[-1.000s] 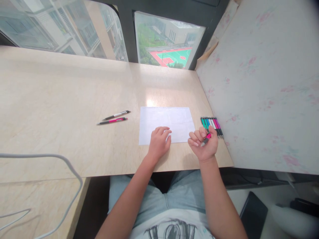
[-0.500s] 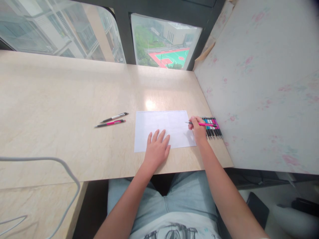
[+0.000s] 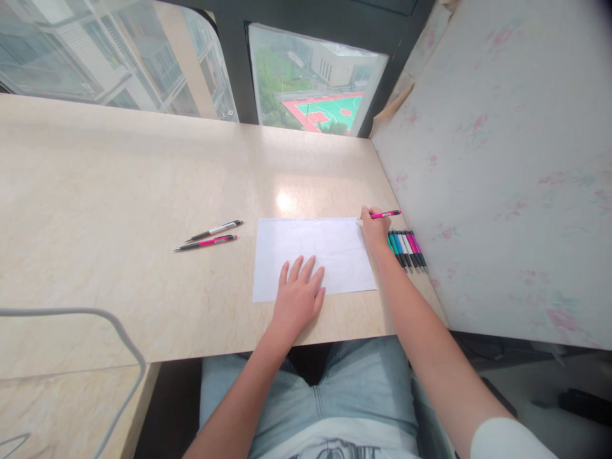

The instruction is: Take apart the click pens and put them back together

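My left hand [image 3: 300, 290] lies flat on the lower middle of a white sheet of paper [image 3: 310, 242], fingers spread. At the sheet's upper right corner, my right hand [image 3: 377, 228] is closed around a pink pen [image 3: 386, 215]. The pen's tail points right; its tip is mostly hidden by the fingers, near the paper's corner. Beside the right wrist, several pens [image 3: 406, 248] lie side by side, with green, blue, white, pink and purple barrels and dark grips. Left of the paper rest a white-and-black pen [image 3: 215, 230] and another pink pen [image 3: 208, 243].
The beige marbled tabletop [image 3: 119, 178] runs along a dark-framed window [image 3: 315, 83]. A flower-patterned wall [image 3: 497, 178] borders the right side. A grey cable [image 3: 122, 331] loops over the lower left, where a second tabletop part [image 3: 71, 408] stands.
My right hand has moved up and slightly left with the pink pen, to the paper's top right corner. The left hand stays flat on the sheet. The view has shifted slightly.
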The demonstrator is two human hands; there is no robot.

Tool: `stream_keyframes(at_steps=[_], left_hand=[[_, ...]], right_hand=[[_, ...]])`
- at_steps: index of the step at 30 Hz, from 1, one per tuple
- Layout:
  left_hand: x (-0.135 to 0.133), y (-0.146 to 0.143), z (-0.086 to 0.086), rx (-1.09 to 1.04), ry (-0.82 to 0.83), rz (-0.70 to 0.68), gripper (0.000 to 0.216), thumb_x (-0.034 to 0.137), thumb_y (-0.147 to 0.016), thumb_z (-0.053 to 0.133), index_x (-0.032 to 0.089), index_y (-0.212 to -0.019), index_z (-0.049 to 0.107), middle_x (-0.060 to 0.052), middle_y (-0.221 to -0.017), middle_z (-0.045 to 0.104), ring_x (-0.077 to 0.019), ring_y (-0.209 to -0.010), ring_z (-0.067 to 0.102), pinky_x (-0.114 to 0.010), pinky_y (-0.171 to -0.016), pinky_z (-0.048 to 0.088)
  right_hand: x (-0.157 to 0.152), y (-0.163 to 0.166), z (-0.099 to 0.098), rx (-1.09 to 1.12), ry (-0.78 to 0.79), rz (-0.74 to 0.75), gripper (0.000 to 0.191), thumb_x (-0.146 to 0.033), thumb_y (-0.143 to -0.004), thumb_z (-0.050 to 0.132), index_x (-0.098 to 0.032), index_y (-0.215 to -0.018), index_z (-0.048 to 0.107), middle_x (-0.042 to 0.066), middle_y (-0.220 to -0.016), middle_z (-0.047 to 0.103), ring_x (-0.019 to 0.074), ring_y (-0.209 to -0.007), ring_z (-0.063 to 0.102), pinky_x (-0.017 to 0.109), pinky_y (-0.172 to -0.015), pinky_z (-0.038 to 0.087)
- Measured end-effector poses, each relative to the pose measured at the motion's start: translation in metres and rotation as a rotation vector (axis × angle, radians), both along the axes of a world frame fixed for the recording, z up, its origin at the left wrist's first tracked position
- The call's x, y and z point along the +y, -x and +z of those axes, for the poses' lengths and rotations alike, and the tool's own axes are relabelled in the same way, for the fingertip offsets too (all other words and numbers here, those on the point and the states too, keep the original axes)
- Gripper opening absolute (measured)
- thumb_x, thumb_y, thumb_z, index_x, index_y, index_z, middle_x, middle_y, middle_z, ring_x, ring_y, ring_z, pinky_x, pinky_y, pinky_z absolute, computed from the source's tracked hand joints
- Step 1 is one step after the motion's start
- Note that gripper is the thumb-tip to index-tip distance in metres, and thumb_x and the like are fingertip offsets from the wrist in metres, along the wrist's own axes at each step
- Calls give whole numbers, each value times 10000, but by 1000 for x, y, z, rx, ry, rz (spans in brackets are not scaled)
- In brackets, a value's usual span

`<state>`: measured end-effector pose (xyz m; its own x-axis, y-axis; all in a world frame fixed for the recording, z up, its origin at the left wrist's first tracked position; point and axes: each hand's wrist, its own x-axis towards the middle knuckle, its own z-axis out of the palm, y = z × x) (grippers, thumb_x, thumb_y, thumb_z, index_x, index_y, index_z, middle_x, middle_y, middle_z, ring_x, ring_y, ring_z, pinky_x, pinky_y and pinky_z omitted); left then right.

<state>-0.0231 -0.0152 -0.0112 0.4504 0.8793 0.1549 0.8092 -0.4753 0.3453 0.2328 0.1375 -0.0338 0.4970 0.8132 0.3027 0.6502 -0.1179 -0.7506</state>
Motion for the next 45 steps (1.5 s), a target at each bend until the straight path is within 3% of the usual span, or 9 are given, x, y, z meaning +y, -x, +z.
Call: stream_keyframes(at_steps=[16, 28, 45], left_hand=[[1, 1, -1, -21, 10, -3, 427, 321, -949, 469, 251, -1358, 568, -87, -1542, 446, -338, -1437, 357, -583, -1195, 200], [1, 1, -1, -11, 6, -8, 425, 321, -959, 448, 247, -1362, 561, -84, -1549, 437, -340, -1441, 350, -580, -1197, 194], [1, 1, -1, 15, -7, -5, 415, 339, -968, 441, 254, -1355, 564, -73, -1547, 441, -329, -1439, 358, -572, -1198, 213]], right_hand=[[1, 0, -2, -61, 24, 42, 396, -374, -875, 504, -233, -528, 376, -56, -484, 323, 132, -546, 371, 281, -553, 275], [1, -4, -3, -62, 11, 3, 376, -369, -888, 489, -226, -547, 420, -39, -504, 415, 135, -555, 402, 281, -580, 305], [4, -9, -7, -74, 20, 39, 400, -383, -877, 509, -222, -529, 396, -56, -480, 350, 124, -542, 380, 278, -577, 283]])
